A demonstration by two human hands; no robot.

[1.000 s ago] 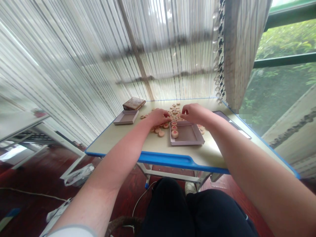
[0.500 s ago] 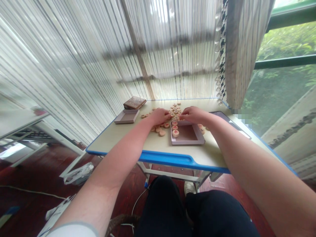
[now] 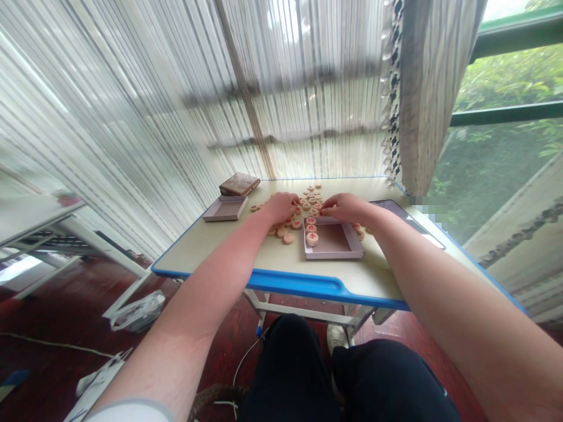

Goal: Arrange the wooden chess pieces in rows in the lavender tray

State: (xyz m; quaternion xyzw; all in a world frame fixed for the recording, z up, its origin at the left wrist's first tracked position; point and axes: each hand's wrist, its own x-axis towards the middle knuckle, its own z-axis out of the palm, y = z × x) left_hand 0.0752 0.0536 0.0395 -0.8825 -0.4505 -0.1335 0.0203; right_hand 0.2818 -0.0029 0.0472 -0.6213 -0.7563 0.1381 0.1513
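Many round wooden Chinese chess pieces (image 3: 288,238) lie loose on the desk around both hands. My left hand (image 3: 284,206) hovers over the left part of the pile, fingers bent and slightly apart, with no piece visible in them. Just behind the shallow box tray (image 3: 334,255), my right hand (image 3: 345,206) has its thumb and fingers closed at the edge of a piece, partly hidden. Inside the tray, three red-marked pieces (image 3: 312,239) stand in a column along its left wall, characters up.
A brown patterned box (image 3: 240,183) and a shallow box part (image 3: 226,208) sit at the desk's back left. A dark flat tablet-like object (image 3: 407,221) lies on the right, under my right forearm. The desk (image 3: 197,246) has a blue rim; striped string curtains (image 3: 308,105) hang behind it.
My left hand has drawn back slightly to the left, uncovering pieces in the middle. My right hand stays almost in place behind the tray. The tray's column of pieces looks the same.
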